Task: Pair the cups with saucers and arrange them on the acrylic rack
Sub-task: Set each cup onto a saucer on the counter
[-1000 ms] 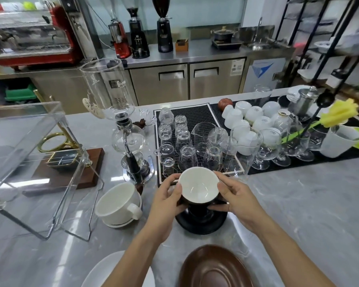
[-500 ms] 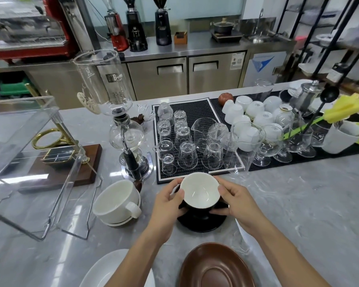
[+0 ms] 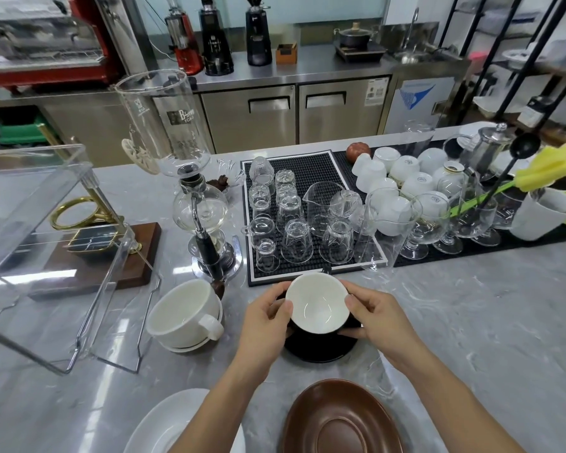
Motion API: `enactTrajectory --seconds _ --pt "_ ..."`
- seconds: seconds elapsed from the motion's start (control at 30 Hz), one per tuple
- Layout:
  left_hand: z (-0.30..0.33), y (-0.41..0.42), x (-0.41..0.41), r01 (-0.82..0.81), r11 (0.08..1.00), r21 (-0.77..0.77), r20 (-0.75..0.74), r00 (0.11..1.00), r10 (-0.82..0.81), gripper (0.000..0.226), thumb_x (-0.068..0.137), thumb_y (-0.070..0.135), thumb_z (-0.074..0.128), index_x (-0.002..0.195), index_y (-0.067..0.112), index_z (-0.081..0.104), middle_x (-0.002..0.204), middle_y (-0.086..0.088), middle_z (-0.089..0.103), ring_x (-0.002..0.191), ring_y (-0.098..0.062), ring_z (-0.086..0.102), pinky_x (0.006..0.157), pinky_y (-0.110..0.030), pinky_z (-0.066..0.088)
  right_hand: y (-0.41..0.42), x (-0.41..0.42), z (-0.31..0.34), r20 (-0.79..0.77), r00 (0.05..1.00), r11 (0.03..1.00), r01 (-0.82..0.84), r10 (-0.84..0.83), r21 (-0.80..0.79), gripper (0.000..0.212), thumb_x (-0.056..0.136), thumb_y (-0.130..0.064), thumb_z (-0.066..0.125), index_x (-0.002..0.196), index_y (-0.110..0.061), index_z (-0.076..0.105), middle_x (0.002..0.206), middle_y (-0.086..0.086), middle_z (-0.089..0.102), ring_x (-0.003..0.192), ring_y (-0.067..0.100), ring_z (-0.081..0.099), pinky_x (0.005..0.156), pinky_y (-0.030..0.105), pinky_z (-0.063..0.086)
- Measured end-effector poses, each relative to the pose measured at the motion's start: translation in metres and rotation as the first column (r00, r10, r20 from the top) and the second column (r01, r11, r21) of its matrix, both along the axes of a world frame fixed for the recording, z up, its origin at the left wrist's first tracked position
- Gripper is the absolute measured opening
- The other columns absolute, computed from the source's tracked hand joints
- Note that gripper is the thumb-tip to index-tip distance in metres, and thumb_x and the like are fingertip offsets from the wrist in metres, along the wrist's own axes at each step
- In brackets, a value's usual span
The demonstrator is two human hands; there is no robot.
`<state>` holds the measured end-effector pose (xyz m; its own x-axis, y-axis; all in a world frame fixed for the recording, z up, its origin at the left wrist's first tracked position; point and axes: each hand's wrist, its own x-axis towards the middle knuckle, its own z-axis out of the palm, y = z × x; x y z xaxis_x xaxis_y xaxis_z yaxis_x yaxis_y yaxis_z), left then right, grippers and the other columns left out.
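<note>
Both hands, left (image 3: pixel 264 317) and right (image 3: pixel 378 317), wrapped round the black cup (image 3: pixel 317 307), now lowered onto the black saucer (image 3: pixel 319 349). Pair made, by the look. Acrylic rack (image 3: pixel 51 253) well left, past the white cup (image 3: pixel 183 313), next.

siphon upper chamber (image 3: pixel 159 122): small white logo mark near the top left of the glass, too small to read; faint white print lower down, illegible
dark label behind that glass (image 3: pixel 182 116): white script "B" with more letters after it, then "TCA"-like capitals beneath; only partly readable
fridge door sticker (image 3: pixel 375 92): upper middle of frame, white, QR-type squares and small print, unreadable
white panel (image 3: pixel 415 98): upper right, blue triangular striped logo, no words legible
upturned white cups (image 3: pixel 409 165): small dark base stamps, unreadable
grinders (image 3: pixel 214 44): front markings too blurred to read
</note>
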<state>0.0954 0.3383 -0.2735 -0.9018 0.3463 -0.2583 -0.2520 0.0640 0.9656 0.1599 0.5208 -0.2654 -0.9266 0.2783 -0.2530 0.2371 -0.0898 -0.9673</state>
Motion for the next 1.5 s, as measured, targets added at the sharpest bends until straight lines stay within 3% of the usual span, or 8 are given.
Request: enactTrajectory --seconds 0.3,0.5,0.7,0.8,0.9,1.1,1.33,1.5 --pt "0.000 0.002 0.000 -0.109 0.987 -0.121 -0.144 0.985 0.092 0.046 0.095 -0.001 0.056 0.094 0.041 0.076 0.093 0.009 0.079 0.091 -0.016 0.073 0.087 -0.042 0.060 -0.002 0.000 0.004 -0.040 0.994 0.976 0.103 -0.098 0.189 0.041 0.095 0.001 0.059 0.093 -0.037 0.073 0.093 0.001 0.075 0.094 0.024 0.072 0.074 0.035 0.063" --pt "0.017 0.004 0.011 -0.256 0.938 -0.234 -0.403 0.903 0.146 0.028 0.086 0.005 0.069 0.086 0.033 0.068 0.087 0.031 0.071 0.084 0.008 0.066 0.067 -0.006 0.049 -0.006 0.005 0.013 -0.104 0.976 0.856 0.218 -0.192 0.468 0.017 0.088 -0.013 0.072 0.096 -0.028 0.072 0.094 -0.008 0.075 0.086 0.003 0.069 0.083 0.027 0.057" --pt "0.025 -0.007 0.025 -0.327 0.890 -0.319 -0.762 0.646 -0.036 0.028 0.088 0.023 0.072 0.115 0.021 0.070 0.116 0.015 0.068 0.115 -0.002 0.058 0.104 -0.013 0.039 -0.019 0.010 0.033 -0.238 0.968 0.687 0.224 -0.076 0.692 0.034 0.083 -0.025 0.077 0.117 -0.023 0.070 0.113 -0.019 0.064 0.104 -0.014 0.053 0.093 -0.005 0.029" --pt "0.030 -0.019 0.029 -0.362 0.836 -0.412 -0.800 0.583 -0.142 0.043 0.091 0.037 0.067 0.128 0.015 0.067 0.142 -0.001 0.060 0.143 -0.022 0.042 0.118 -0.041 0.033 -0.032 0.011 0.045 -0.259 0.966 0.644 0.184 0.024 0.742 0.049 0.084 -0.030 0.077 0.130 -0.023 0.062 0.136 -0.012 0.055 0.132 0.004 0.043 0.113 0.021 0.028" --pt "0.038 -0.033 0.031 -0.416 0.782 -0.464 -0.825 0.524 -0.211 0.054 0.093 0.048 0.057 0.136 0.017 0.062 0.152 -0.003 0.050 0.149 -0.025 0.033 0.121 -0.051 0.025 -0.045 0.009 0.051 -0.233 0.963 0.560 0.120 0.135 0.820 0.062 0.086 -0.039 0.073 0.142 -0.024 0.051 0.153 -0.008 0.041 0.147 0.008 0.024 0.123 0.039 0.014" --pt "0.047 -0.070 0.038 -0.491 0.679 -0.546 -0.793 0.565 -0.229 0.069 0.092 0.060 0.045 0.151 0.023 0.045 0.164 -0.001 0.031 0.155 -0.023 0.015 0.124 -0.049 0.012 -0.067 0.002 0.051 -0.173 0.931 0.415 0.026 0.322 0.910 0.078 0.086 -0.058 0.061 0.152 -0.030 0.032 0.163 -0.008 0.015 0.152 0.008 -0.008 0.120 0.028 -0.014" --pt "0.041 -0.112 0.046 -0.507 0.642 -0.575 -0.745 0.649 -0.154 0.077 0.091 0.066 0.037 0.157 0.025 0.032 0.167 0.005 0.016 0.156 -0.015 0.001 0.126 -0.040 0.002 -0.089 -0.008 0.047 -0.114 0.904 0.327 -0.029 0.411 0.945 0.085 0.085 -0.076 0.035 0.156 -0.035 0.014 0.165 -0.013 -0.001 0.149 0.008 -0.020 0.123 0.044 -0.008" --pt "0.034 -0.127 0.046 -0.503 0.654 -0.564 -0.716 0.693 -0.084 0.081 0.090 0.067 0.040 0.157 0.023 0.030 0.167 0.004 0.020 0.156 -0.014 0.004 0.125 -0.047 0.017 -0.099 -0.013 0.044 -0.084 0.887 0.327 -0.078 0.453 0.942 0.086 0.085 -0.076 0.035 0.156 -0.034 0.013 0.165 -0.012 -0.002 0.148 0.006 -0.024 0.123 0.042 -0.010"
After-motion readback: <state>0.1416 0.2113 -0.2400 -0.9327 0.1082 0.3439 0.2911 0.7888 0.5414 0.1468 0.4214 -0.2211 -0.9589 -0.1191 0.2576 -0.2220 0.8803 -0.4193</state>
